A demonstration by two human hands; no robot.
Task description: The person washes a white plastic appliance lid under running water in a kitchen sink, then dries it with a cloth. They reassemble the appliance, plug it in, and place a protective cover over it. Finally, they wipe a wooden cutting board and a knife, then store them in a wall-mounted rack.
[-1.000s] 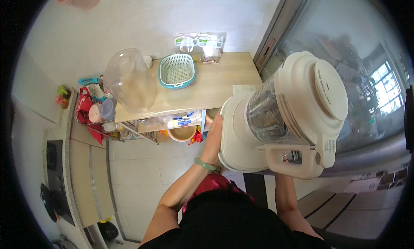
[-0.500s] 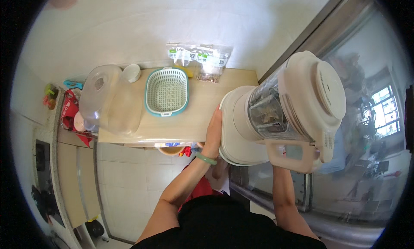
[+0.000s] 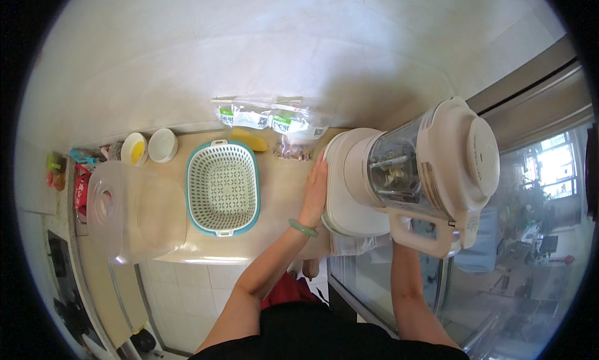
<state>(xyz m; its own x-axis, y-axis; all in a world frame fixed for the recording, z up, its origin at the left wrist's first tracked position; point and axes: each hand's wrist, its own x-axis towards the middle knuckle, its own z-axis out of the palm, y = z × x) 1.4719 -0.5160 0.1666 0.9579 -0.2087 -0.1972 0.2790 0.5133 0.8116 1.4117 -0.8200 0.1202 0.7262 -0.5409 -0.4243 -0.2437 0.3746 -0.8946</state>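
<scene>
A cream-white blender [image 3: 418, 173] with a clear jug, a wide lid and a side handle stands at the right end of the light wooden counter [image 3: 281, 191]. My left hand [image 3: 314, 194] lies flat against the left side of its round base, fingers together, with a green bangle [image 3: 304, 228] on the wrist. My right forearm [image 3: 405, 279] reaches up under the jug's handle, and the hand itself is hidden behind the blender. Dark bits of food show inside the jug.
A white basket with a teal rim [image 3: 223, 186] sits mid-counter, and a large clear lidded container [image 3: 134, 210] stands to its left. Two small bowls [image 3: 150, 146], a yellow item [image 3: 249, 140] and clear food bags [image 3: 271, 118] line the wall. A glass door [image 3: 530, 235] is at the right.
The view has swung so the counter sits more to the centre. The blender stays in both hands and now sits at the counter's right end.
</scene>
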